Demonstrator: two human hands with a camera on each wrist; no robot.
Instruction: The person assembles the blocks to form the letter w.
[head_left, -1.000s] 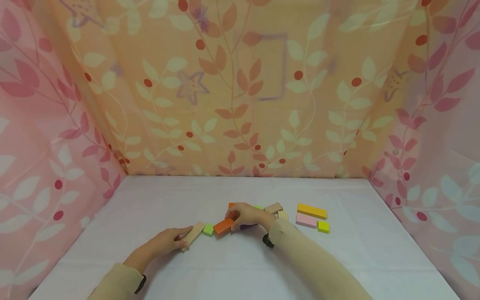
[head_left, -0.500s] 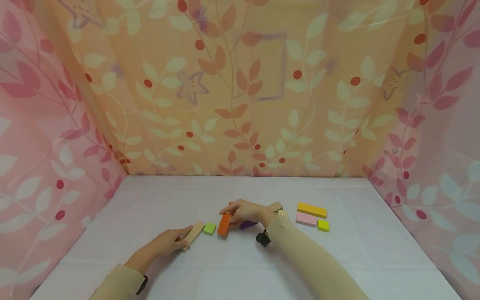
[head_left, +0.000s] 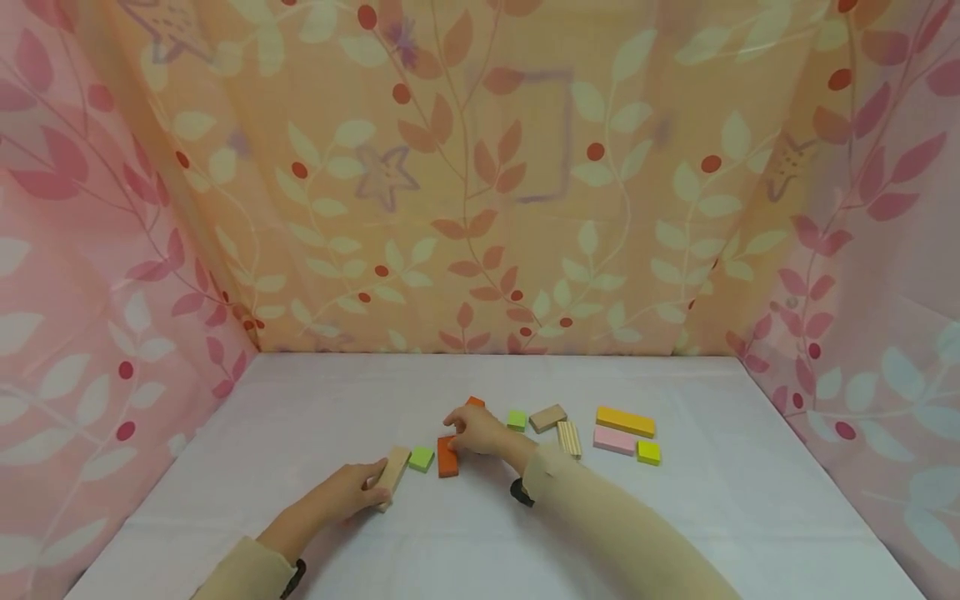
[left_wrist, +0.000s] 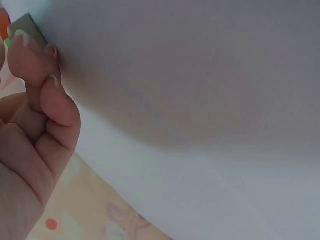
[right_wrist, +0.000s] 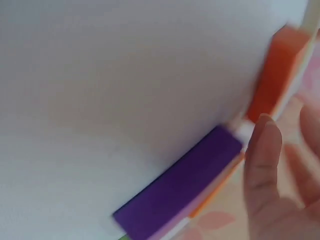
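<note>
Gripped in the left hand (head_left: 341, 492) is a plain wood block (head_left: 393, 475), fingers curled round its near end, nearest the camera on the white table (head_left: 300, 417). In the left wrist view only the fingertips (left_wrist: 30, 52) on a block corner can be made out, rest is blurry.

Just past it, a small green square (head_left: 421, 458) is parked between the wood block and an orange block (head_left: 447, 457), which is being touched at its far end by the right hand (head_left: 474, 429). Whether it's actually pinched can't be told, since the fingers are bent over it and the contact is hidden. A purple block (right_wrist: 182, 187) is seen only in the right wrist view, just beside the orange block (right_wrist: 272, 75), with one finger (right_wrist: 262, 165) hanging near it.

Further back, a bit of a second orange piece (head_left: 475, 402) is poking out behind the hand, then a green cube (head_left: 516, 420), tan block (head_left: 547, 417) and striped block (head_left: 568, 438). Off to the right, well apart, a yellow bar (head_left: 625, 422), pink bar (head_left: 614, 440) and lime cube (head_left: 648, 452) are clustered.
</note>
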